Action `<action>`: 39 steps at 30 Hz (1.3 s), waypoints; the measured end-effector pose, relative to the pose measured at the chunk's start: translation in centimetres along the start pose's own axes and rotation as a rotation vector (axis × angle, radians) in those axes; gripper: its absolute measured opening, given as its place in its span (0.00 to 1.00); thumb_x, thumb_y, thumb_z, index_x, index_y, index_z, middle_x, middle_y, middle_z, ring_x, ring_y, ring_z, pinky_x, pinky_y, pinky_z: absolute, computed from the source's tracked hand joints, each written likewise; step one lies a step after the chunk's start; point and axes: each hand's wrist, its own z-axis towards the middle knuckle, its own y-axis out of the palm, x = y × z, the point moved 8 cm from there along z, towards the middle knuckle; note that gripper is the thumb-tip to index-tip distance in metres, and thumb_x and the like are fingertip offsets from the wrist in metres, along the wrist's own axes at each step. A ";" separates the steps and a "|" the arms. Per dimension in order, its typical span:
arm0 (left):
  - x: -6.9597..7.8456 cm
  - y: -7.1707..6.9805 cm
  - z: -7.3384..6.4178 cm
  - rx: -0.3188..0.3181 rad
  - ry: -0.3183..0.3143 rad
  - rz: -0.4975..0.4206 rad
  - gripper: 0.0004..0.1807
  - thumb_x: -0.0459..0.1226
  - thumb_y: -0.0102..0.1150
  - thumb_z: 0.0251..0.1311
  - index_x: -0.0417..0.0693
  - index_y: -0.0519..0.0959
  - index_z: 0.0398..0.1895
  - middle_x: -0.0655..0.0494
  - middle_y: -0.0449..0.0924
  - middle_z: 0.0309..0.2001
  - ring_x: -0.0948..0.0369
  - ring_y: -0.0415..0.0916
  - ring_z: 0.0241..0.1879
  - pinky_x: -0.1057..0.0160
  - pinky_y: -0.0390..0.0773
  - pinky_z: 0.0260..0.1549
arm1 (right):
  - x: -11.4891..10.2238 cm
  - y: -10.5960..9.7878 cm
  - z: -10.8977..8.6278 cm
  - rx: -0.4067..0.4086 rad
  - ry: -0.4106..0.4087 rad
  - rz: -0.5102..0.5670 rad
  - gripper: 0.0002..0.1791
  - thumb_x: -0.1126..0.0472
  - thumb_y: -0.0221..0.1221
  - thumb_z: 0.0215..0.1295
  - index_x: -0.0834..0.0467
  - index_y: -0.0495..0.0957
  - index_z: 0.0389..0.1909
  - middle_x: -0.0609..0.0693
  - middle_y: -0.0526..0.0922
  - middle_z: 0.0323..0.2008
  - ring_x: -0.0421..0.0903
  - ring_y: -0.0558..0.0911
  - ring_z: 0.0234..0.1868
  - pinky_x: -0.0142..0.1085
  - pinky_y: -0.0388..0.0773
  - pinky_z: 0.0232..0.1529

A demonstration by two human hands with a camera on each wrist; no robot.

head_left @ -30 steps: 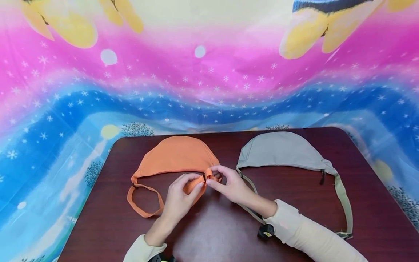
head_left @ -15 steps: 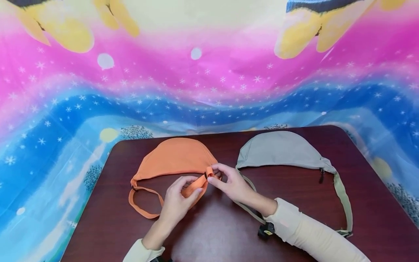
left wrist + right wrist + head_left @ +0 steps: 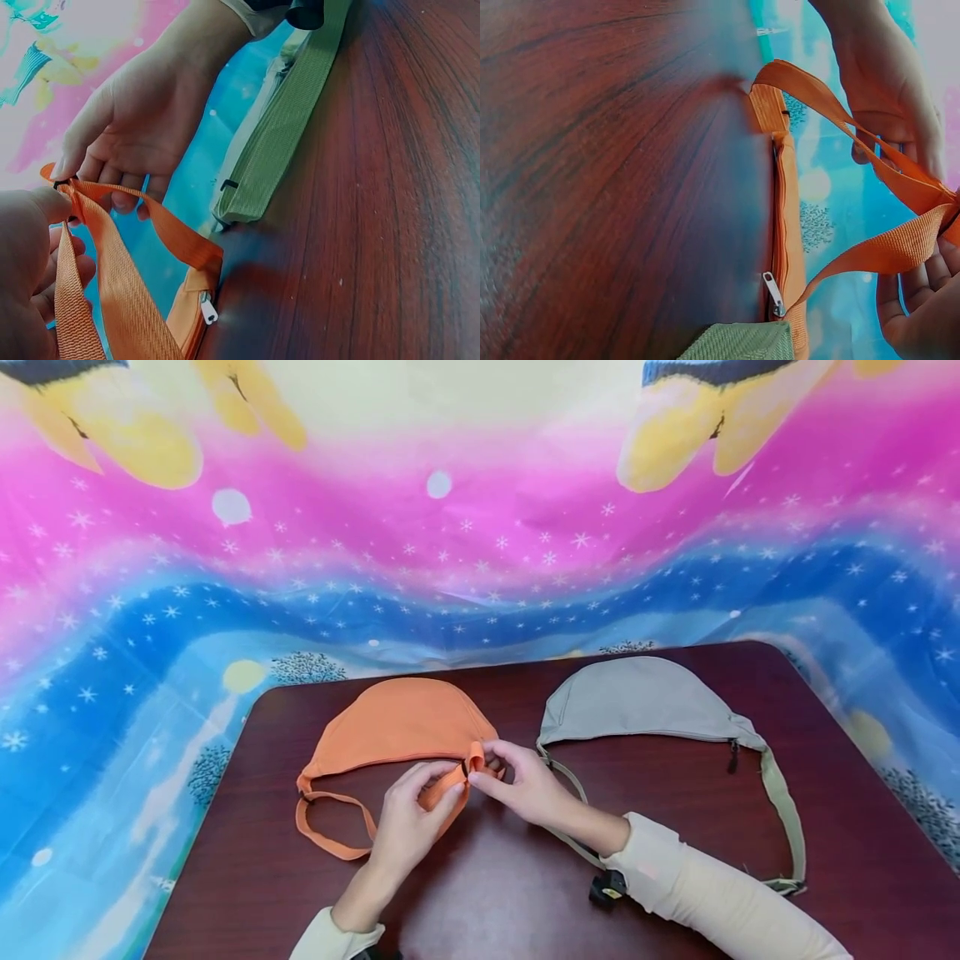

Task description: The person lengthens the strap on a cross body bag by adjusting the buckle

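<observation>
On the dark red wood-grain table (image 3: 495, 893): half-moon orange fabric bag (image 3: 405, 718), left of half-moon grey fabric bag (image 3: 637, 697). Left hand (image 3: 408, 814) and right hand (image 3: 525, 783) both pinch orange webbing strap (image 3: 124, 274) near its black slider (image 3: 464, 769); green webbing strap (image 3: 289, 142) crosses under right forearm (image 3: 600, 831).

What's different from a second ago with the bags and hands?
Hardly anything! The head view shifted slightly left, probably from head movement. Nothing was grabbed or let go: the left hand and right hand still pinch the orange woven strap. The orange half-moon fabric bag and grey half-moon fabric bag stayed put.
</observation>
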 end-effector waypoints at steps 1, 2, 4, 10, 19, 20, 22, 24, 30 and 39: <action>0.1 0.0 0.1 0.002 0.002 -0.002 0.15 0.36 0.74 0.58 0.53 0.85 0.49 0.60 0.84 0.44 0.64 0.80 0.40 0.62 0.80 0.37 | 0.1 0.1 0.0 -0.002 -0.001 0.003 0.13 0.60 0.65 0.70 0.58 0.80 0.52 0.47 0.82 0.39 0.48 0.79 0.39 0.40 0.78 0.41; 0.2 0.1 0.1 0.002 0.004 -0.008 0.15 0.36 0.74 0.58 0.53 0.85 0.49 0.59 0.84 0.44 0.64 0.80 0.39 0.63 0.80 0.37 | 0.0 0.1 0.0 -0.003 -0.004 0.006 0.12 0.60 0.65 0.70 0.58 0.80 0.51 0.47 0.82 0.38 0.49 0.79 0.39 0.40 0.77 0.41; 0.3 0.1 0.2 0.001 0.011 -0.013 0.15 0.36 0.74 0.58 0.52 0.85 0.49 0.57 0.84 0.44 0.63 0.80 0.40 0.63 0.80 0.37 | 0.0 0.2 0.1 -0.002 -0.008 0.006 0.11 0.59 0.65 0.70 0.58 0.81 0.50 0.47 0.81 0.37 0.49 0.78 0.38 0.39 0.77 0.40; -0.4 0.0 -0.2 -0.027 -0.038 -0.008 0.22 0.38 0.79 0.52 0.55 0.84 0.51 0.61 0.84 0.44 0.65 0.80 0.39 0.63 0.80 0.38 | -0.1 -0.1 0.0 0.026 -0.007 -0.006 0.11 0.60 0.65 0.70 0.58 0.81 0.50 0.46 0.81 0.37 0.44 0.78 0.36 0.38 0.78 0.37; -1.6 -1.2 -1.4 0.011 -0.041 0.114 0.22 0.38 0.81 0.49 0.52 0.84 0.49 0.63 0.84 0.40 0.66 0.80 0.38 0.60 0.80 0.37 | -0.3 -0.8 0.2 0.062 -0.026 0.028 0.11 0.63 0.65 0.69 0.58 0.81 0.50 0.47 0.82 0.36 0.46 0.79 0.34 0.37 0.78 0.36; -1.6 -1.3 -1.5 0.017 -0.032 0.126 0.21 0.37 0.81 0.50 0.52 0.84 0.48 0.62 0.84 0.40 0.66 0.80 0.38 0.60 0.81 0.36 | -0.3 -0.8 0.3 0.063 -0.029 0.035 0.10 0.63 0.65 0.69 0.59 0.81 0.50 0.47 0.82 0.36 0.46 0.79 0.33 0.37 0.78 0.36; -1.6 -1.5 -1.6 0.027 -0.013 0.145 0.20 0.36 0.81 0.50 0.52 0.84 0.47 0.61 0.84 0.40 0.66 0.80 0.37 0.60 0.81 0.36 | -0.3 -0.9 0.3 0.066 -0.036 0.046 0.10 0.64 0.65 0.69 0.59 0.81 0.50 0.48 0.82 0.36 0.47 0.79 0.33 0.36 0.78 0.36; -1.6 -1.5 -1.7 0.027 -0.002 0.163 0.20 0.37 0.81 0.49 0.53 0.84 0.46 0.62 0.84 0.39 0.67 0.80 0.36 0.61 0.81 0.34 | -0.4 -0.9 0.3 0.068 -0.040 0.055 0.11 0.64 0.65 0.69 0.59 0.81 0.50 0.48 0.82 0.37 0.48 0.79 0.33 0.36 0.78 0.36; -1.6 -1.3 -1.8 0.019 0.013 0.202 0.20 0.37 0.81 0.49 0.55 0.84 0.46 0.65 0.82 0.37 0.69 0.78 0.35 0.65 0.78 0.33 | -0.2 -0.8 0.4 0.064 -0.037 0.077 0.10 0.64 0.64 0.69 0.60 0.81 0.49 0.52 0.83 0.37 0.48 0.79 0.33 0.36 0.78 0.36; -1.6 -1.4 -1.7 0.021 0.029 0.181 0.16 0.36 0.75 0.56 0.52 0.84 0.49 0.64 0.83 0.38 0.67 0.77 0.35 0.65 0.78 0.34 | -0.1 -0.7 0.5 0.073 -0.018 0.091 0.09 0.66 0.64 0.69 0.61 0.80 0.48 0.50 0.82 0.36 0.47 0.79 0.32 0.35 0.78 0.36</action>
